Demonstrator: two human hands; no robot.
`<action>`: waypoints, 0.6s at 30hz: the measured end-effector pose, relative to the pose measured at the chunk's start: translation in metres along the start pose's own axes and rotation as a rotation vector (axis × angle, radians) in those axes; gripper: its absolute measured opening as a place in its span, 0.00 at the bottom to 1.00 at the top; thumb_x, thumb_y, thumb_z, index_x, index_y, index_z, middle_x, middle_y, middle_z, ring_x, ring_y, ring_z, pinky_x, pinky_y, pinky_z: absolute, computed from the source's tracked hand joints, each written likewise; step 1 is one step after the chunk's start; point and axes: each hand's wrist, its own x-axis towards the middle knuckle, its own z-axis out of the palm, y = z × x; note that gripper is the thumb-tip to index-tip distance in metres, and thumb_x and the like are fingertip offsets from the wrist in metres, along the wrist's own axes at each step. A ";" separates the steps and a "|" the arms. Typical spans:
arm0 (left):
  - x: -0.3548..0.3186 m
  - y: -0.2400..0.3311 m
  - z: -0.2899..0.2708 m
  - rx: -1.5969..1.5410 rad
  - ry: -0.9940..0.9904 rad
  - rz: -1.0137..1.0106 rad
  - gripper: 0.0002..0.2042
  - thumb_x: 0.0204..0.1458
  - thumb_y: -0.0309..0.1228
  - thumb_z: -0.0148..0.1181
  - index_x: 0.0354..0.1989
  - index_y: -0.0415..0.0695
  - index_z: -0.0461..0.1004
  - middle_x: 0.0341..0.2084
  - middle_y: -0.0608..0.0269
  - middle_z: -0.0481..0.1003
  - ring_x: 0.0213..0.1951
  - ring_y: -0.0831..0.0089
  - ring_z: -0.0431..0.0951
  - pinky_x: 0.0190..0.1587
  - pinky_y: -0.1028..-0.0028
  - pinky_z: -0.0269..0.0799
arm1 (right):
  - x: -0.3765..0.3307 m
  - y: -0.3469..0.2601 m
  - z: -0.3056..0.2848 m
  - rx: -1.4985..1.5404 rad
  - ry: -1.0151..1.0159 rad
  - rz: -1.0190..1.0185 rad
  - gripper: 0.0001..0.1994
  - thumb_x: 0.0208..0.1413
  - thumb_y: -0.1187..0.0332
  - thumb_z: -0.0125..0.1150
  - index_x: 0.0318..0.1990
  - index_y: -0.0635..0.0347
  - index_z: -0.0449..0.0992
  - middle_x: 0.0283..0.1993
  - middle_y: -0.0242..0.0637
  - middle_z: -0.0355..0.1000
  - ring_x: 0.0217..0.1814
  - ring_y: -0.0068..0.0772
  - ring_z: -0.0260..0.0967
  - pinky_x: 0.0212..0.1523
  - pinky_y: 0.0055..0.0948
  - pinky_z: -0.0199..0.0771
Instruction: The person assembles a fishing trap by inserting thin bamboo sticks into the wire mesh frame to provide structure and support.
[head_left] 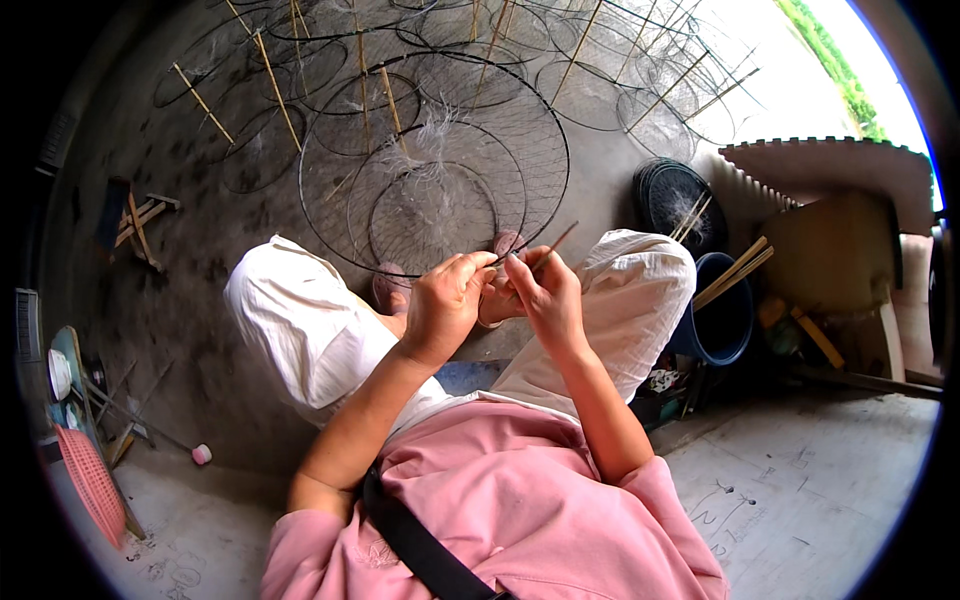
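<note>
A round hoop net (437, 205) with black rings and fine mesh stands between my knees, its near rim reaching my fingers. My left hand (446, 306) is closed in a pinch on that rim. Close beside it on the right, my right hand (552, 302) grips a thin brown stick-like tool (564, 237), its tip pointing up and away. The right thumb and fingertips are close to the rim, but the exact contact is too small to make out. Pale loose strands (432, 135) gather in the middle of the mesh.
More hoop nets (590, 60) with bamboo sticks (276, 88) spread over the floor ahead. At right stand a dark blue bucket (722, 340) holding sticks, a stack of black rings (668, 190) and a brown chair (835, 250). A wooden stool (140, 225) and pink basket (90, 480) are left.
</note>
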 end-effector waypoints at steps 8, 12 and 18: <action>-0.003 0.004 -0.011 0.038 0.027 0.112 0.07 0.72 0.21 0.71 0.54 0.37 0.86 0.41 0.46 0.89 0.43 0.48 0.93 0.44 0.58 0.88 | 0.012 0.005 0.009 0.303 -0.099 0.110 0.15 0.75 0.63 0.80 0.41 0.57 0.77 0.36 0.30 0.85 0.34 0.17 0.84 0.29 0.19 0.77; 0.002 0.014 -0.009 0.044 0.078 0.146 0.06 0.71 0.17 0.70 0.53 0.35 0.87 0.40 0.49 0.91 0.40 0.61 0.96 0.43 0.65 0.91 | 0.015 0.004 0.014 0.294 -0.094 0.058 0.15 0.75 0.64 0.81 0.42 0.56 0.76 0.36 0.29 0.86 0.33 0.18 0.85 0.28 0.19 0.76; -0.001 0.013 -0.007 0.014 0.093 0.059 0.06 0.74 0.19 0.67 0.53 0.35 0.87 0.39 0.50 0.92 0.41 0.64 0.96 0.43 0.67 0.91 | -0.006 -0.028 -0.004 0.144 -0.027 -0.020 0.12 0.77 0.66 0.78 0.47 0.61 0.79 0.38 0.31 0.85 0.40 0.17 0.84 0.36 0.20 0.77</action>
